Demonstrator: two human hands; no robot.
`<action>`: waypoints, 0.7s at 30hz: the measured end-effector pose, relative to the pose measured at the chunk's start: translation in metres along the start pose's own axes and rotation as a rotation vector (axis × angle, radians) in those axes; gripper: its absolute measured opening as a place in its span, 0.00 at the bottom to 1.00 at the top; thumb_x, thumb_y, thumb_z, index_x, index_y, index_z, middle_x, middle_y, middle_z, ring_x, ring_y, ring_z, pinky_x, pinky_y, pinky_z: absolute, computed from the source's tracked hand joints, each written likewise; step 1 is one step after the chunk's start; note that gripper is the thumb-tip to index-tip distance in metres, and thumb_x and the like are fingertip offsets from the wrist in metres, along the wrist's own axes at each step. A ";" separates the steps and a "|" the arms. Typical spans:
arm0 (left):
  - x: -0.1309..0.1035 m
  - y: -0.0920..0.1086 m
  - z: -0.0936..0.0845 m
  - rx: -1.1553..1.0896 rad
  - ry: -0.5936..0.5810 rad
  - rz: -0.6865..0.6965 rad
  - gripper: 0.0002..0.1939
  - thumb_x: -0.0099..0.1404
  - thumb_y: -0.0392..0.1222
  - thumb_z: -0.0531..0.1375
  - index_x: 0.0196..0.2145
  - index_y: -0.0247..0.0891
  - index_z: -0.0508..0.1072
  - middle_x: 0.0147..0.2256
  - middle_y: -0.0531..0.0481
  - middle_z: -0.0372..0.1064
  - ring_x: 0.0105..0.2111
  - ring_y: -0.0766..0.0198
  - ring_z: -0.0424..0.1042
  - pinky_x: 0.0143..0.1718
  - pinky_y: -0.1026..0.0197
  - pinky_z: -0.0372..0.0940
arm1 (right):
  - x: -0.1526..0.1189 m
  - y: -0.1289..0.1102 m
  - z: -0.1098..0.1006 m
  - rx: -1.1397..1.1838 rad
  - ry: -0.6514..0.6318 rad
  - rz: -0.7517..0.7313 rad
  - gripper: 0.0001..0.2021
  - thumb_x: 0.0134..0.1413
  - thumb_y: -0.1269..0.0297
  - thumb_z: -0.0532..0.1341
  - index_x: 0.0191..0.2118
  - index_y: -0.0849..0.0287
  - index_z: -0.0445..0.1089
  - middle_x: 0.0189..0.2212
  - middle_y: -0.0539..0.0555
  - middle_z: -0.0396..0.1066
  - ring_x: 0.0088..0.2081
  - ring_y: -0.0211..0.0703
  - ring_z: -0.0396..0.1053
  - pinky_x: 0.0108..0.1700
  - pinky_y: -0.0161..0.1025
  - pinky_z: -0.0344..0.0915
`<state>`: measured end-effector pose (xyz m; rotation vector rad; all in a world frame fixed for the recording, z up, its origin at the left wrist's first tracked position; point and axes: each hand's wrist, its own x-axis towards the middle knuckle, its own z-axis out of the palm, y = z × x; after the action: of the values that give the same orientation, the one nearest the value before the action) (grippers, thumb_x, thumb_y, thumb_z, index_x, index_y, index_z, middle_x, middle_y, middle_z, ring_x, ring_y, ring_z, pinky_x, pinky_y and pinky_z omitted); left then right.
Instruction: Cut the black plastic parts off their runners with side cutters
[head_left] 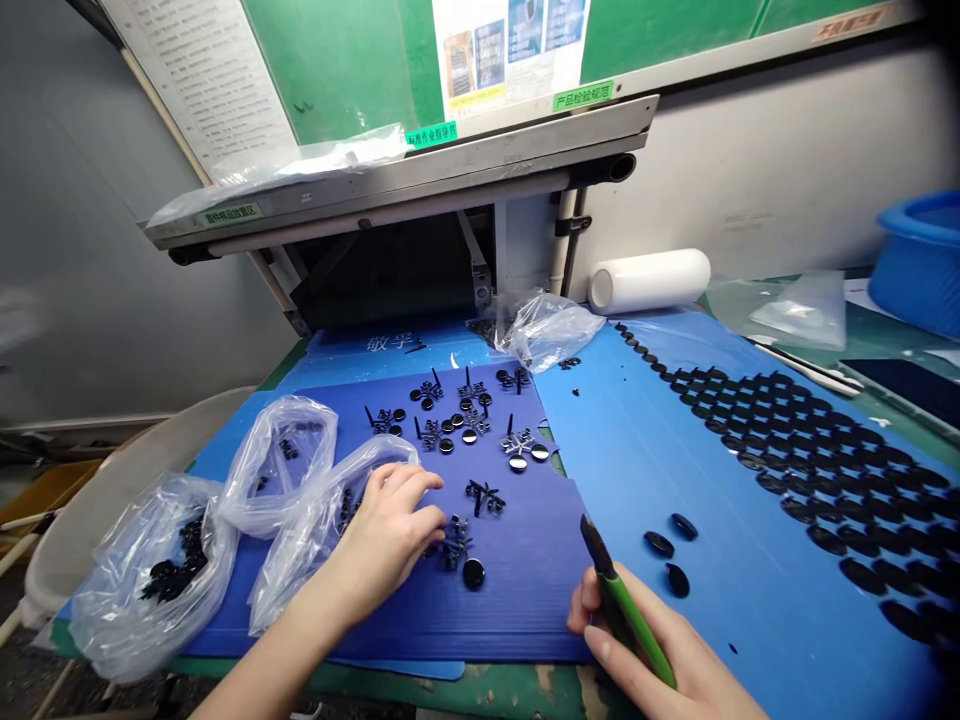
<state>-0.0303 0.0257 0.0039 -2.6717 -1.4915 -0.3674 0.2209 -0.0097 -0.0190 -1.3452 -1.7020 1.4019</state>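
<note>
My left hand point(394, 525) rests on the dark blue corrugated sheet point(517, 610), fingertips touching a black plastic sprue with round discs point(457, 550). My right hand point(652, 655) grips green-handled cutters point(626, 610), blades pointing up and left, beside three loose black discs point(667, 555). Several more sprues with discs point(465, 415) lie scattered further back on the sheet. Rows of cut black discs point(810, 450) cover the light blue sheet to the right.
Clear plastic bags point(225, 520) holding black parts lie left of my left hand. Another crumpled bag point(544, 325), a white roll point(649, 280) and a blue basin point(919, 260) sit at the back. A metal shelf point(405, 185) overhangs the bench.
</note>
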 end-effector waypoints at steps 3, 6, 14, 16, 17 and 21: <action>-0.001 -0.001 0.000 -0.051 0.023 0.006 0.07 0.62 0.35 0.53 0.30 0.38 0.70 0.39 0.47 0.68 0.42 0.58 0.63 0.46 0.48 0.55 | 0.002 0.003 0.000 -0.063 -0.024 0.010 0.05 0.53 0.61 0.51 0.32 0.54 0.61 0.31 0.52 0.69 0.36 0.48 0.67 0.31 0.37 0.61; -0.002 0.012 -0.007 -0.115 0.041 0.023 0.06 0.62 0.34 0.53 0.31 0.39 0.69 0.35 0.51 0.70 0.38 0.63 0.65 0.47 0.49 0.53 | 0.004 0.003 0.004 -0.038 0.049 0.030 0.07 0.51 0.61 0.54 0.37 0.55 0.62 0.34 0.52 0.69 0.38 0.48 0.66 0.33 0.37 0.61; -0.005 0.049 -0.019 -0.321 0.108 0.025 0.07 0.60 0.31 0.55 0.33 0.41 0.69 0.28 0.57 0.70 0.30 0.67 0.66 0.50 0.50 0.48 | 0.000 -0.004 0.011 0.455 0.005 0.063 0.08 0.51 0.58 0.56 0.33 0.55 0.59 0.31 0.49 0.62 0.25 0.36 0.58 0.26 0.34 0.58; -0.006 0.052 -0.020 -0.353 0.135 0.045 0.07 0.59 0.30 0.56 0.34 0.40 0.69 0.27 0.56 0.70 0.28 0.67 0.66 0.50 0.50 0.48 | -0.002 -0.003 0.010 0.538 -0.005 0.077 0.09 0.51 0.57 0.58 0.32 0.55 0.59 0.30 0.48 0.61 0.25 0.36 0.58 0.26 0.34 0.58; -0.007 0.053 -0.021 -0.362 0.149 0.052 0.08 0.59 0.29 0.56 0.34 0.40 0.70 0.27 0.56 0.70 0.28 0.68 0.66 0.50 0.50 0.49 | -0.002 -0.003 0.009 0.563 -0.010 0.078 0.09 0.50 0.57 0.58 0.32 0.55 0.59 0.29 0.48 0.61 0.25 0.36 0.59 0.26 0.34 0.58; -0.011 0.058 -0.024 -0.377 0.187 0.067 0.09 0.57 0.27 0.56 0.34 0.38 0.70 0.27 0.56 0.70 0.27 0.68 0.66 0.51 0.52 0.50 | -0.004 -0.003 0.008 0.609 -0.034 0.061 0.09 0.51 0.59 0.59 0.32 0.56 0.59 0.29 0.48 0.60 0.25 0.35 0.59 0.27 0.35 0.58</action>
<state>0.0092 -0.0180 0.0285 -2.8482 -1.3909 -0.9515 0.2146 -0.0166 -0.0182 -1.0306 -1.1133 1.7917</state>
